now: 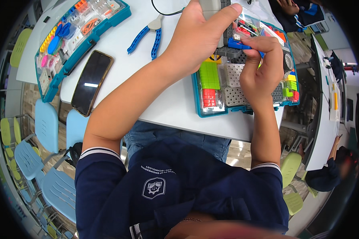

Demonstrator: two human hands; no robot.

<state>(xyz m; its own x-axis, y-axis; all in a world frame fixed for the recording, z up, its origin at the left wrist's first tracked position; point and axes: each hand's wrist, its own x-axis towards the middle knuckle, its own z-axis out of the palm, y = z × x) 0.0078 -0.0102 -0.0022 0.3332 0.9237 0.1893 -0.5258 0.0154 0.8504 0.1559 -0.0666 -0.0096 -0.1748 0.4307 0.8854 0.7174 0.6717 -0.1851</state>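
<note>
Above the far part of the white table, my left hand (197,38) is wrapped round a grey building-block assembly (212,5), its thumb laid along the upper right side. Dark grey beams (229,51) with holes run along the assembly's near end. A small blue piece (236,43) sits against these beams, and my right hand (265,67) pinches its right end between thumb and forefinger. Under both hands lies an open teal case (198,93) of sorted parts, including green blocks (208,75) and red blocks (208,97). My hands partly cover the assembly and the case.
A second teal parts case (92,38) lies at the far left. Nearer are a dark phone (92,81) and a blue-handled, plier-like tool (154,26). A black cable (163,14) runs beyond the tool. Blue chairs (46,125) stand at left; another person's hands (288,6) show at far right.
</note>
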